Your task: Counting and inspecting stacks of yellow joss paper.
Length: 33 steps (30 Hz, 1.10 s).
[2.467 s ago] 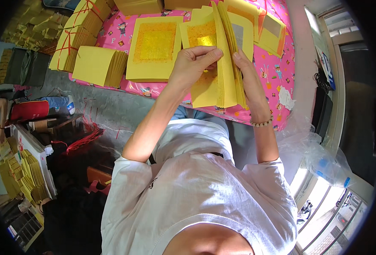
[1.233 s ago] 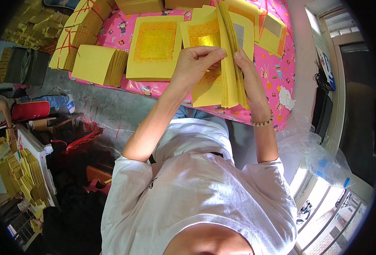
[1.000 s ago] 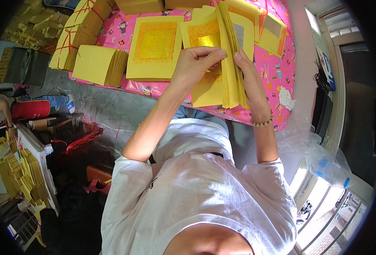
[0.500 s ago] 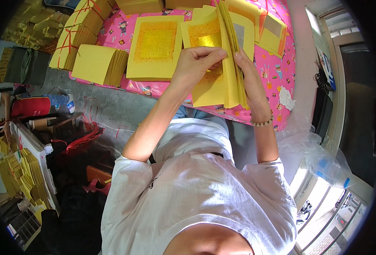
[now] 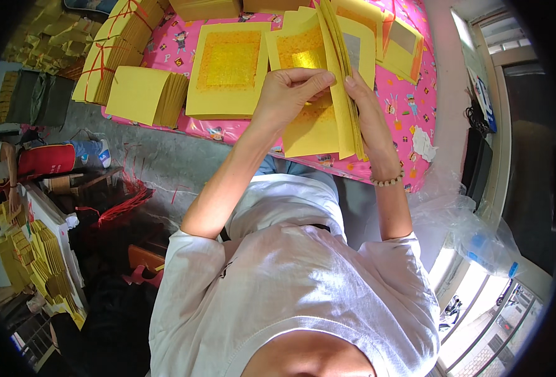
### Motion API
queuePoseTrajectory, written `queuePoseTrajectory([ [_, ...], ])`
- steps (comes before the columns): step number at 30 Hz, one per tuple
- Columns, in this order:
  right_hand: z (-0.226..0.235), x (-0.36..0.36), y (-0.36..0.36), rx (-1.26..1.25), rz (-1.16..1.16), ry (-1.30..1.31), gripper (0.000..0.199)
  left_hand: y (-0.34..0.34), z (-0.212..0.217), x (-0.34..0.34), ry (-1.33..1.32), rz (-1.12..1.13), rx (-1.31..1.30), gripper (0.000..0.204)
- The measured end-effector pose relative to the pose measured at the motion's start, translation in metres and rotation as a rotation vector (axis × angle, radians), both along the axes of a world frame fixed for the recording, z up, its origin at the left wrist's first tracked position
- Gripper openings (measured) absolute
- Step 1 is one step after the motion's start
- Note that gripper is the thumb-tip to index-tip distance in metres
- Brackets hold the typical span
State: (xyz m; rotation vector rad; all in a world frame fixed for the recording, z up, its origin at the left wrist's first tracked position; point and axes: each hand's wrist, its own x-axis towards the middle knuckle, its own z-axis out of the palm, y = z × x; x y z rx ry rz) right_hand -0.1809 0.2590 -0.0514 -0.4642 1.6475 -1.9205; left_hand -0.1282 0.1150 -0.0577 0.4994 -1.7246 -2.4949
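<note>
A sheaf of yellow paper sheets (image 5: 342, 103) stands nearly upright on its edge between my hands. My left hand (image 5: 295, 93) pinches with thumb and forefinger at the sheaf's left face; what lies between the fingertips is hidden. My right hand (image 5: 372, 113), with a beaded bracelet on its wrist, is closed along the sheaf's right side, thumb near the upper part. Under my left hand lie yellow sheets with an orange and shiny gold square (image 5: 309, 58). To the left is a flat stack of yellow paper (image 5: 229, 69) topped by a similar gold square.
Red-tied paper bundles (image 5: 118, 47) and a loose yellow stack (image 5: 141, 94) fill the left of the pink patterned table (image 5: 410, 135). Sheets with silver squares (image 5: 403, 41) lie at the far right. Crumpled tissue (image 5: 423, 146) sits near the right edge. Another person's arm (image 5: 11, 176) shows at far left.
The lower edge of the sheaf's near leaf has shifted slightly right, closer to the rest. My hands stay nearly in place. The other person's arm at far left has moved a little.
</note>
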Motion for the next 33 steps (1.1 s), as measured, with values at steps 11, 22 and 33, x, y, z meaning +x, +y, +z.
queuePoseTrajectory([
  [11,-0.011,0.009,-0.012,0.181,-0.036,0.505,0.059,-0.008,-0.010,-0.001,0.029,-0.007,0.156,0.029],
  [22,-0.008,0.013,-0.010,0.351,-0.028,0.720,0.073,-0.010,-0.007,0.003,-0.029,-0.017,0.132,0.024],
  [33,0.012,0.007,0.002,0.163,0.099,0.302,0.060,-0.008,-0.009,0.001,0.006,0.015,0.112,0.027],
])
